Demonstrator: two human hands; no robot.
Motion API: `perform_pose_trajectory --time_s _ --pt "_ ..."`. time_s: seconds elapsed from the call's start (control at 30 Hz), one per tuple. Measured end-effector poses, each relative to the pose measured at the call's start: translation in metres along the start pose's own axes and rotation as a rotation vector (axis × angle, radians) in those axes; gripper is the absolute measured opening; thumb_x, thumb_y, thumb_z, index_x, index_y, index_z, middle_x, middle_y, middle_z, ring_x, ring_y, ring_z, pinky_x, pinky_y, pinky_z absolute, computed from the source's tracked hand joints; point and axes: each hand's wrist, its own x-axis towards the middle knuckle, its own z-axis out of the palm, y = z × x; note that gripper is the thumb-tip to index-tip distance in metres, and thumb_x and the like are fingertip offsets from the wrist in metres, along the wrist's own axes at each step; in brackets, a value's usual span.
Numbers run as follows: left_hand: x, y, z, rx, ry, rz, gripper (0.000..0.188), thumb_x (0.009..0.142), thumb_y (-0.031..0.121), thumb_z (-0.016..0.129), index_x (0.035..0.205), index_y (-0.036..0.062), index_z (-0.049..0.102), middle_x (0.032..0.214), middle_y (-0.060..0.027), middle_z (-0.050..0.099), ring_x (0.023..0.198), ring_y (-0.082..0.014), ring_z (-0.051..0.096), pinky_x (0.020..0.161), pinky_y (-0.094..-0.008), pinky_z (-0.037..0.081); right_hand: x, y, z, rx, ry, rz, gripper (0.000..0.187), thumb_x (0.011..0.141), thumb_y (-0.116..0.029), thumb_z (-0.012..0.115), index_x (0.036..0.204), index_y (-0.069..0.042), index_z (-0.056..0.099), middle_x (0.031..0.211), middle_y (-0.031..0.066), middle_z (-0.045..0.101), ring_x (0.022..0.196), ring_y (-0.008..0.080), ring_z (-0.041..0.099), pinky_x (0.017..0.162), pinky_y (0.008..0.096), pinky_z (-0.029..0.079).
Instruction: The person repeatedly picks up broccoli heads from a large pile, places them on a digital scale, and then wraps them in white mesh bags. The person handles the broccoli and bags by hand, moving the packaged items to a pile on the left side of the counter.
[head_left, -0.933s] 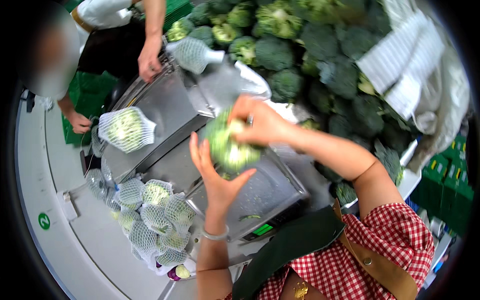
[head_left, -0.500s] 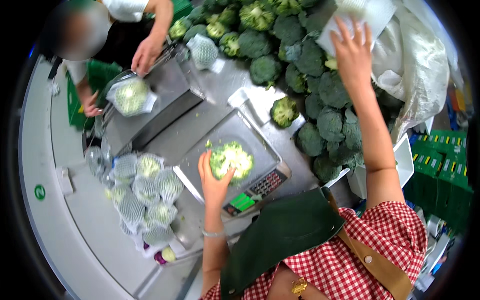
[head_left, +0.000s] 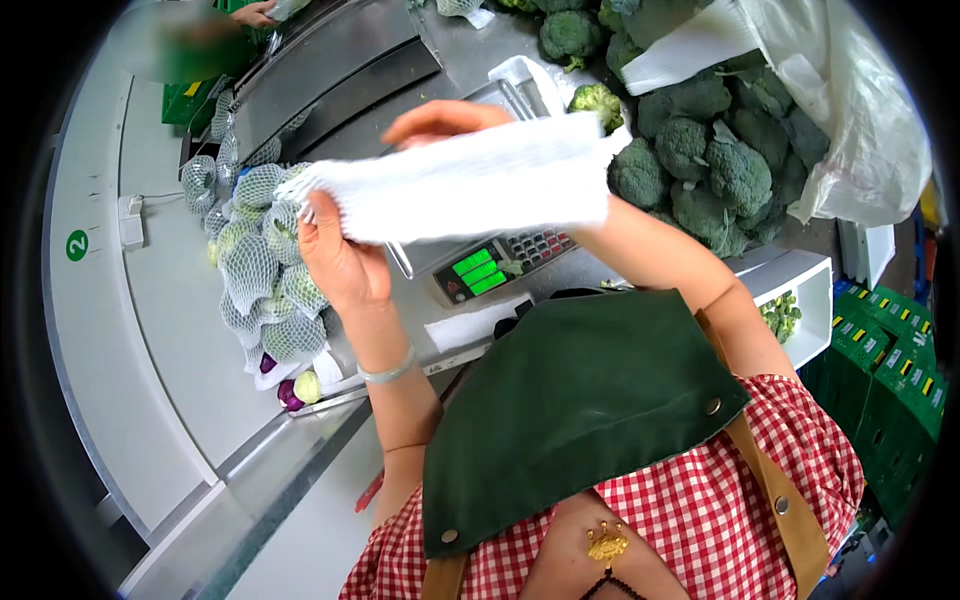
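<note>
A white foam net sleeve (head_left: 470,185) stretches flat across the middle, blurred by motion. My left hand (head_left: 345,265) pinches its gathered left end between thumb and fingers. Behind the sleeve is my right hand (head_left: 450,120); its fingers show above the upper edge, stretched leftward and apart, while the palm is hidden. Under the sleeve stands a weighing scale (head_left: 480,272) with a lit green display and keypad; most of its tray is covered. A cut broccoli head (head_left: 597,105) lies just beyond the sleeve's right end.
Dark green broccoli heads (head_left: 690,150) are heaped at the right, beside a clear plastic bag of sleeves (head_left: 860,150). Net-wrapped vegetables (head_left: 260,265) pile up at left, near a purple vegetable (head_left: 290,395). A steel machine (head_left: 340,70) stands behind; green crates (head_left: 870,370) are stacked at right.
My right hand has come from the sleeve stack at the far right to the middle, and a foam sleeve came too. My left hand has left the broccoli on the scale and grips the sleeve.
</note>
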Motion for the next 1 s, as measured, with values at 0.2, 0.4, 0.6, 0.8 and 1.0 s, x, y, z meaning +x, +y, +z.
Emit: perform_pose_trajectory --time_s 0.2,0.4,0.6,0.8,1.0 --pt "-0.047 -0.039 -0.034 1.255 -0.007 0.579 0.040 0.097 0.016 0.053 0.134 0.0003 0.052 0.115 -0.0121 0.051 0.103 -0.0227 0.055 0.091 -0.0346 0.044 -0.018 0.061 0.053 0.084 0.002 0.273 0.075 0.074 -0.011 0.083 0.138 -0.001 0.046 0.098 0.0019 0.055 0.086 0.0082 0.054 0.077 0.0254 0.047" --pt "-0.076 -0.042 -0.092 0.182 0.098 -0.058 0.039 0.098 0.017 0.050 0.133 -0.0005 0.051 0.102 -0.0083 0.059 0.104 -0.0197 0.055 0.094 -0.0338 0.044 -0.061 0.073 0.036 0.064 -0.168 0.627 0.021 0.080 -0.009 0.078 0.089 -0.006 0.058 0.085 -0.0038 0.054 0.077 0.0058 0.049 0.070 0.0231 0.041" --pt "-0.082 -0.063 -0.091 0.554 0.171 -0.031 0.036 0.100 0.014 0.052 0.132 -0.0039 0.055 0.129 -0.0119 0.050 0.100 -0.0144 0.057 0.088 -0.0257 0.045 -0.063 0.086 0.053 0.211 0.025 0.578 0.025 0.082 -0.006 0.076 0.100 -0.005 0.059 0.091 -0.0021 0.058 0.080 0.0060 0.055 0.070 0.0235 0.045" --pt "-0.067 -0.055 -0.092 0.313 0.234 -0.114 0.036 0.097 0.017 0.059 0.127 -0.0017 0.053 0.106 -0.0090 0.058 0.089 -0.0138 0.060 0.075 -0.0259 0.048 -0.063 0.094 0.041 -0.111 -0.063 0.459 0.029 0.083 -0.013 0.077 0.103 -0.003 0.059 0.092 -0.0014 0.056 0.084 0.0081 0.052 0.079 0.0237 0.045" --pt "-0.078 -0.065 -0.076 0.809 0.092 0.119 0.047 0.096 0.026 0.062 0.134 0.0047 0.046 0.107 -0.0142 0.062 0.098 -0.0177 0.061 0.082 -0.0321 0.050 -0.058 0.099 0.049 0.115 -0.007 0.608 0.035 0.081 -0.012 0.078 0.109 0.000 0.061 0.104 0.0043 0.061 0.092 0.0105 0.058 0.085 0.0271 0.047"
